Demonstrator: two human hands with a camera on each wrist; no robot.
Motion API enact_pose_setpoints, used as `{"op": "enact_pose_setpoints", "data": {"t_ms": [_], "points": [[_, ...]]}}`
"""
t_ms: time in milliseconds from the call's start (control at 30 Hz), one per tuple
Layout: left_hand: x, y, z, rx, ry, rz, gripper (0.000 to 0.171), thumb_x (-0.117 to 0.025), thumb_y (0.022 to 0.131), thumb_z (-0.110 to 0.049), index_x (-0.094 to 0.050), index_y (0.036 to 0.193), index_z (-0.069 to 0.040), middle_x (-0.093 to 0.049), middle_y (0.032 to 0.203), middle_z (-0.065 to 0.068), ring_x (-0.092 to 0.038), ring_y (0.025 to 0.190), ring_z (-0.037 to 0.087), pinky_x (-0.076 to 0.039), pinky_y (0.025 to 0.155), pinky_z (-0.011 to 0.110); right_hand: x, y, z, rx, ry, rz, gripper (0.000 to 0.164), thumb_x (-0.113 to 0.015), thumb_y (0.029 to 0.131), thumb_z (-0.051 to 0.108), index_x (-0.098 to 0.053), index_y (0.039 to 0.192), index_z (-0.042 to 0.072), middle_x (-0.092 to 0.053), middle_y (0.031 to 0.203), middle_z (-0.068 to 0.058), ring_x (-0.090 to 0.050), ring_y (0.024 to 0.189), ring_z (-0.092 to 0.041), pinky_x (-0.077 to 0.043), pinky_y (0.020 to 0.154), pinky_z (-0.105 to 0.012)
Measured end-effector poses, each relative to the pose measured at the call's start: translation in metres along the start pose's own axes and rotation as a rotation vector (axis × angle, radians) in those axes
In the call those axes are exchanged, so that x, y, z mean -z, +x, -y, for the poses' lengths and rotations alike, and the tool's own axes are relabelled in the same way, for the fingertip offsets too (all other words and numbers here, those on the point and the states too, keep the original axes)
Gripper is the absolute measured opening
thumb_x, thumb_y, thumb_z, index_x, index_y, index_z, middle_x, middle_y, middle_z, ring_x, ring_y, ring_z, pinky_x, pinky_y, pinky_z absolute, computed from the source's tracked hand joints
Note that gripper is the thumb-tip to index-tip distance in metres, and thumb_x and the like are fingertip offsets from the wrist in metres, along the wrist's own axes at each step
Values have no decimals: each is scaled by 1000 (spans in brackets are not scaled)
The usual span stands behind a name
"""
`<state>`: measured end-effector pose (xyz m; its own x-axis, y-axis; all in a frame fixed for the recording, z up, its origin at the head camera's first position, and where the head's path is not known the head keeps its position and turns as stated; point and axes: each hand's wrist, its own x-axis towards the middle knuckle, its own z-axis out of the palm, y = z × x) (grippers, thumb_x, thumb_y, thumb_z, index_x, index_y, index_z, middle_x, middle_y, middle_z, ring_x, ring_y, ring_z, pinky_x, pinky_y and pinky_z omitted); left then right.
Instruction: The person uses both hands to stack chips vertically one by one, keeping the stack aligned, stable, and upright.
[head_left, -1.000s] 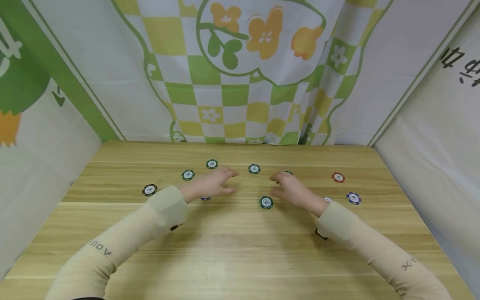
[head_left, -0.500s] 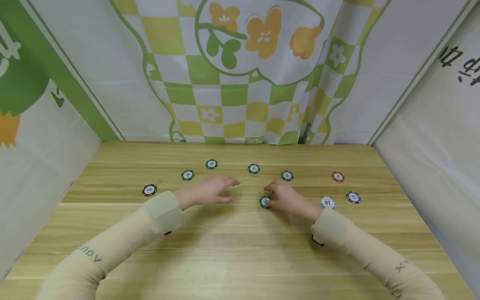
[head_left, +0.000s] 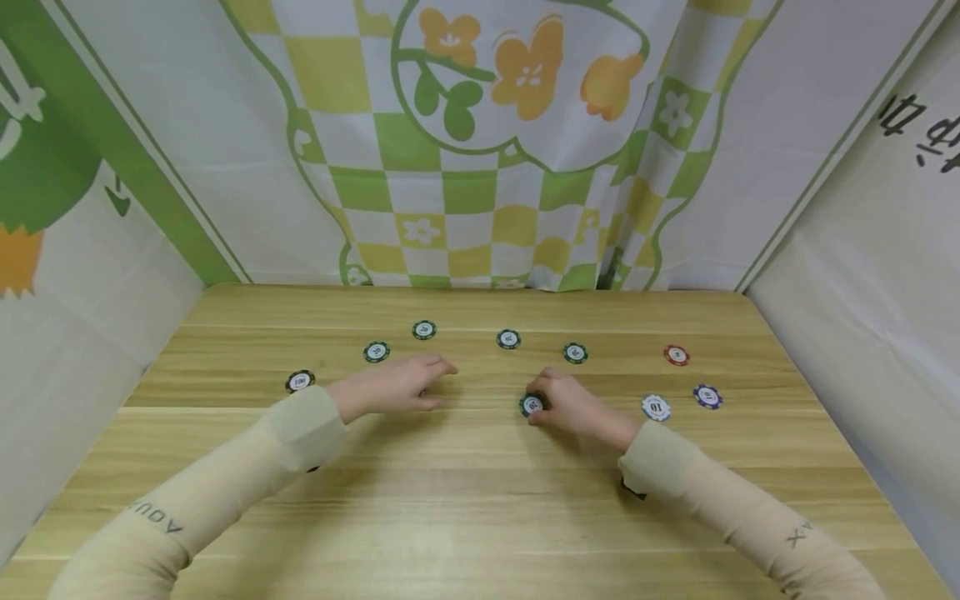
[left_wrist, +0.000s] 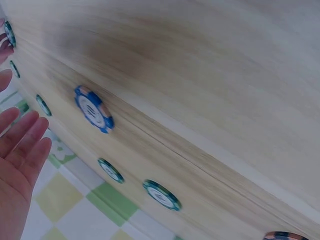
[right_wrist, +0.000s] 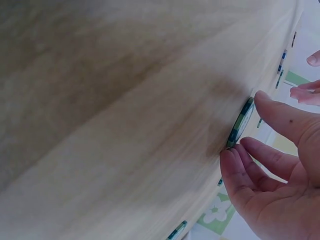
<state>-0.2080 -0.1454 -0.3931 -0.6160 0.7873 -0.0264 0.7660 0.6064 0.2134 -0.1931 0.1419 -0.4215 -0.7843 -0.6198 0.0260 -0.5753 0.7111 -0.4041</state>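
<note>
My right hand (head_left: 573,405) grips a green-edged poker chip (head_left: 531,405) marked 20 by its rim, thumb at one side and fingers at the other. In the right wrist view this chip (right_wrist: 241,121) lies flat on the table between thumb and fingertips. My left hand (head_left: 386,386) hovers above the table with fingers extended and nothing in them. A blue-edged chip (left_wrist: 93,109) shows near the left hand in the left wrist view; in the head view that hand hides it.
Beyond the hands lie green chips (head_left: 508,338) in a loose row on the wooden table (head_left: 465,500). A black chip (head_left: 300,381) is at left. At right are a white-and-blue chip (head_left: 656,407), a purple chip (head_left: 707,396) and a red chip (head_left: 677,355). A patterned curtain (head_left: 465,192) hangs behind.
My right hand has come left and nearer to the green chip and taken hold of its rim. The left hand has drifted left, its fingers still extended.
</note>
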Motion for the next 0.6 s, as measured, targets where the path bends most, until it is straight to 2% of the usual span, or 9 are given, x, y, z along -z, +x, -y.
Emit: {"op": "enact_pose_setpoints", "data": {"t_ms": [100, 367, 600], "points": [[-1, -3, 4, 7, 18, 2, 47, -62, 88, -26, -51, 125, 1, -56, 118, 14, -57, 98, 22, -47, 86, 37, -1, 0, 1, 1, -4, -4, 38, -76, 75, 13, -62, 105, -6, -58, 100, -15, -57, 91, -25, -49, 81, -36], [-5, -10, 14, 18, 47, 0, 45, -63, 87, -25, -53, 122, 1, -57, 116, 14, -56, 104, 26, -46, 89, 38, -1, -3, 2, -7, 0, -7, 36, -75, 75, 9, -62, 105, -7, -56, 99, -15, -57, 91, -25, -49, 81, -36], [-8, -18, 23, 24, 39, -21, 36, -68, 82, -17, -59, 111, 1, -59, 106, 11, -58, 96, 23, -49, 84, 36, -1, -2, 4, -37, 15, 1, 36, -75, 76, 9, -62, 105, -6, -56, 99, -13, -56, 91, -24, -48, 80, -35]]}}
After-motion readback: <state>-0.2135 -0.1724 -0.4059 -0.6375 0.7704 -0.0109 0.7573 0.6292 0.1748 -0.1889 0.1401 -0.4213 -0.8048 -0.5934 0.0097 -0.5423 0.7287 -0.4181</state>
